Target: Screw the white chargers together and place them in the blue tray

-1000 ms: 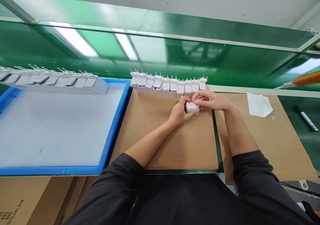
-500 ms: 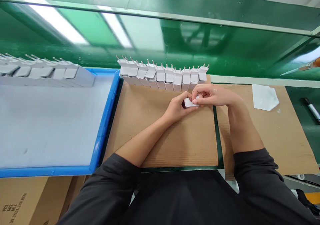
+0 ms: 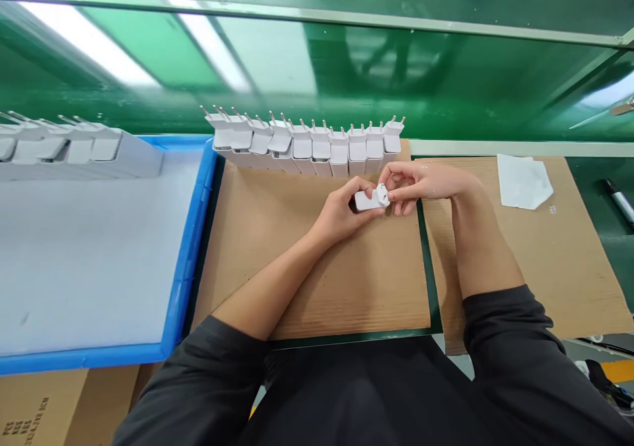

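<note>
A green bench with a glossy green back wall fills the view, and a brown cardboard sheet (image 3: pixel 317 267) lies at its middle. Left of the sheet sits a blue tray (image 3: pixel 185 261); along the sheet's far edge stands a row of white chargers (image 3: pixel 307 145), prongs up. Right of the sheet lie a white cloth (image 3: pixel 524 182) and a marker (image 3: pixel 619 201). Above the sheet's far part, the left hand (image 3: pixel 341 211) grips a single white charger (image 3: pixel 370 199) — the right hand (image 3: pixel 421 185) pinches its prong end.
</note>
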The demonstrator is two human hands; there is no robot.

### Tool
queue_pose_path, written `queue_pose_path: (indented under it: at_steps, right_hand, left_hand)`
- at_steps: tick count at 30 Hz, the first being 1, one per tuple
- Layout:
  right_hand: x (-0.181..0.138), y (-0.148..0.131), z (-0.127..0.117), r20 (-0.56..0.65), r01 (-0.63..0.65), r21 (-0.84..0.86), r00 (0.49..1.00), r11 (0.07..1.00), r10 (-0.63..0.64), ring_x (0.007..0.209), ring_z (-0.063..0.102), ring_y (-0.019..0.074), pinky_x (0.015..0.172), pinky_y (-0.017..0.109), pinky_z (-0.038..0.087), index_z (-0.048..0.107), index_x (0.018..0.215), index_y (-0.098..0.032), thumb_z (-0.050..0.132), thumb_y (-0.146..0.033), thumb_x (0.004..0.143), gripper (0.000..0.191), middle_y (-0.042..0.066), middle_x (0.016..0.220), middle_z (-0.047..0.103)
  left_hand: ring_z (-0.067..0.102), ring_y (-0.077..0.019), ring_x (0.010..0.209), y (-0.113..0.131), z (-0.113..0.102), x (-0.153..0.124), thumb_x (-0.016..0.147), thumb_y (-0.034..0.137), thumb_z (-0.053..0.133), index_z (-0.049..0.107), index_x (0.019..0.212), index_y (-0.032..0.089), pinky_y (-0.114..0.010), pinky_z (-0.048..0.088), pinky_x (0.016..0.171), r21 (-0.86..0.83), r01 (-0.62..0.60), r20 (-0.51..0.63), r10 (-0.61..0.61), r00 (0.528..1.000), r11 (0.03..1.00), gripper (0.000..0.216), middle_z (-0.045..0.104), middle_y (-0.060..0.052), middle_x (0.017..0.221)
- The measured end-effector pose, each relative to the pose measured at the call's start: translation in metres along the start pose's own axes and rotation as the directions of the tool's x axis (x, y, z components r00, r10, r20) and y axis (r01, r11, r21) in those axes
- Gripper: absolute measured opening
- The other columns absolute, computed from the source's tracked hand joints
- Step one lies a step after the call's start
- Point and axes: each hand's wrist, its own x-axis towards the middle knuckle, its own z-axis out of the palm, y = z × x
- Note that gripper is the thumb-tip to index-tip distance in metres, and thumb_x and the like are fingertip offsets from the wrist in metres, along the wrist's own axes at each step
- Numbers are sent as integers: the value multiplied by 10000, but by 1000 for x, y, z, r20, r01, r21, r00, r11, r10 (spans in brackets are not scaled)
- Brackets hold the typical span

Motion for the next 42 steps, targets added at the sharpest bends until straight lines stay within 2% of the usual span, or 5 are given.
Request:
queue_pose_path:
  at_steps: [11,16,21,27,42]
  right_hand:
    - [-3,-10,3,-19,-117,68,993,991,119,767,703,149,644,248,592,540,1023,-188,758,-388,777,385,59,934,703]
    - [-3,-4,0,12,-158,29,987,987,158,817,708,172,646,264,595,559,1099,-195,721,-456,793,434,77,975,704]
    - [-1,1,-2,36,-143,-124,988,982,149,901,681,190,673,282,587,629,1080,-201,683,-502,785,425,77,1036,698]
    - [3,1,1,144,42,-355,990,934,10,760,650,168,614,268,516,660,968,-208,742,-468,709,375,36,869,706]
    - [2,-7,7,-50,128,-345,987,930,-154,834,655,183,701,295,491,575,944,-221,738,-364,690,335,24,923,698]
  left_hand:
    - [589,-158,816,-4,-11,1,828,399,545,532,902,200,-284,466,707,-152,34,152,-10,988,988,212,667,-54,1081]
    - [628,-184,909,-6,-9,0,911,442,480,514,1145,220,-325,500,814,-36,123,68,-120,990,992,325,683,-48,1071]
    - [415,-287,1337,1,-14,-3,931,450,460,568,1270,228,-455,321,1122,233,-55,225,1,974,971,419,582,-80,1353]
    - [444,-291,1291,5,-15,-13,900,453,540,435,1418,231,-458,350,1095,343,-228,380,88,921,911,573,525,-105,1409]
    - [598,-223,1044,7,-19,-12,785,438,695,510,1243,231,-340,477,900,261,-111,69,96,993,959,535,633,-76,1178]
